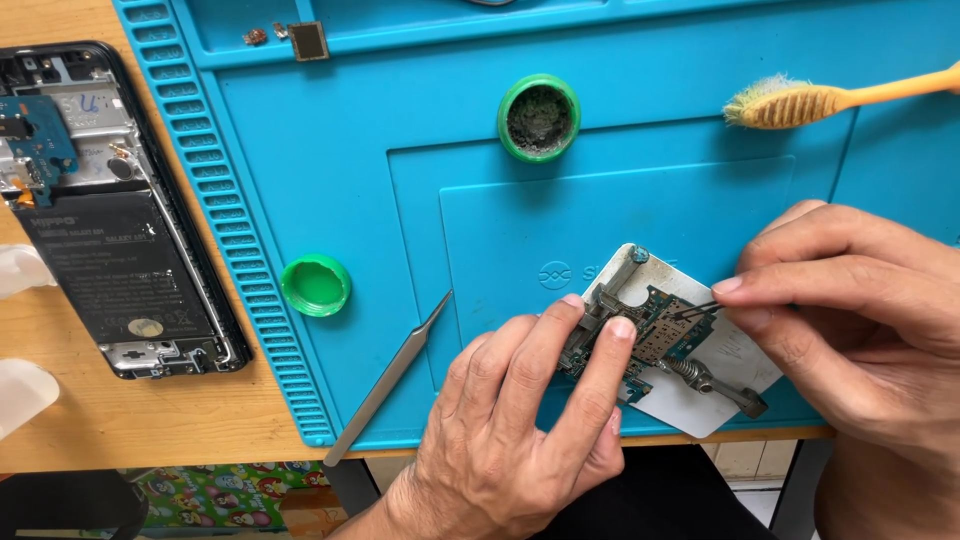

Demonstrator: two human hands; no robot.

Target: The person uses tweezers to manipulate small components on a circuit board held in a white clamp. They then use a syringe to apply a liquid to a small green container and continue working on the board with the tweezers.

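While left hand pins board on holder, right hand pinches thin probe touching board.

Bright blue work mat on a pale wooden table — mostly blues and greens.

A blue-green circuit board sits on a white holder plate. Two green pots: one lid plain, one tin filled with grey paste, possibly flux. An orange-handled brush has yellowed bristles. The opened phone is black and silver — the tweezers are silver-grey.
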